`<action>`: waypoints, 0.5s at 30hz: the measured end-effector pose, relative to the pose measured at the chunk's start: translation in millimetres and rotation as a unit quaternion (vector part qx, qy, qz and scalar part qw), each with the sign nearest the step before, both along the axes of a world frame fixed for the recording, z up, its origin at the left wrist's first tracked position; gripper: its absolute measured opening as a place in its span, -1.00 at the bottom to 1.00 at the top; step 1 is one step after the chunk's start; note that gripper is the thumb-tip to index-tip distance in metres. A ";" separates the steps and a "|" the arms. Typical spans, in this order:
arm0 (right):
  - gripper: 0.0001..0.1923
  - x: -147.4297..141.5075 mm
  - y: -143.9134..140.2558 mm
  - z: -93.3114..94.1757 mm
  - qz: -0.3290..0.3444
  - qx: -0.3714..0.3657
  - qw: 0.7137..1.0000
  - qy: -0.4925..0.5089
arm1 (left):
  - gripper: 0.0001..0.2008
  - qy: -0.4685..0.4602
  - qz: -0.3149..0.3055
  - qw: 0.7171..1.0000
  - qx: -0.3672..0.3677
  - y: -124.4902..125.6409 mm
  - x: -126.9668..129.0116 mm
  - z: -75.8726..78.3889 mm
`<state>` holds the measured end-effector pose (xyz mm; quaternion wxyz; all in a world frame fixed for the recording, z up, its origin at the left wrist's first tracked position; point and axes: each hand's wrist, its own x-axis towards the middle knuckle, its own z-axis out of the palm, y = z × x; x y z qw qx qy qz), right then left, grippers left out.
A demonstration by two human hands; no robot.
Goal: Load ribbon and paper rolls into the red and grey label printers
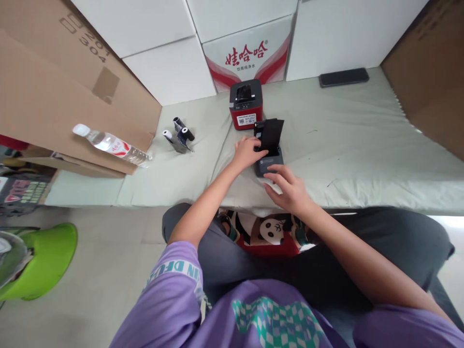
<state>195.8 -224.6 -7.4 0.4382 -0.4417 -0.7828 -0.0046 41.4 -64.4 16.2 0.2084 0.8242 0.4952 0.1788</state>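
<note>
Head view showed the left hand (246, 152) gripping the small black box-shaped printer (268, 155), lid raised, near the table's front edge; right hand (288, 188) rested loosely curled against its front. Steadying both sides seemed wise.

Pale cloth-covered table (362, 145), stacked boxes (159, 29), beige floor (108, 270).

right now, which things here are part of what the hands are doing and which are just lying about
In hand:
- black printer, lid up
- left hand at its side
- right hand at its front

Lying about:
- red printer
- rolls
- bottle
- phone
- boxes
</note>
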 end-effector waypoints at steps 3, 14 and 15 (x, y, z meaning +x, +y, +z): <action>-0.74 4.2 7.6 0.0 -0.029 -0.012 0.998 0.052 | -0.78 -0.024 -0.009 0.999 0.025 -0.7 -2.2 0.6; -0.68 42.3 55.5 -7.1 -0.163 -0.105 0.956 0.222 | -0.82 -0.013 -0.166 0.960 0.224 -58.2 -30.0 -8.6; -0.63 44.6 63.7 -7.3 -0.155 -0.123 0.952 0.233 | -0.80 0.000 -0.174 0.957 0.231 -62.8 -32.8 -9.5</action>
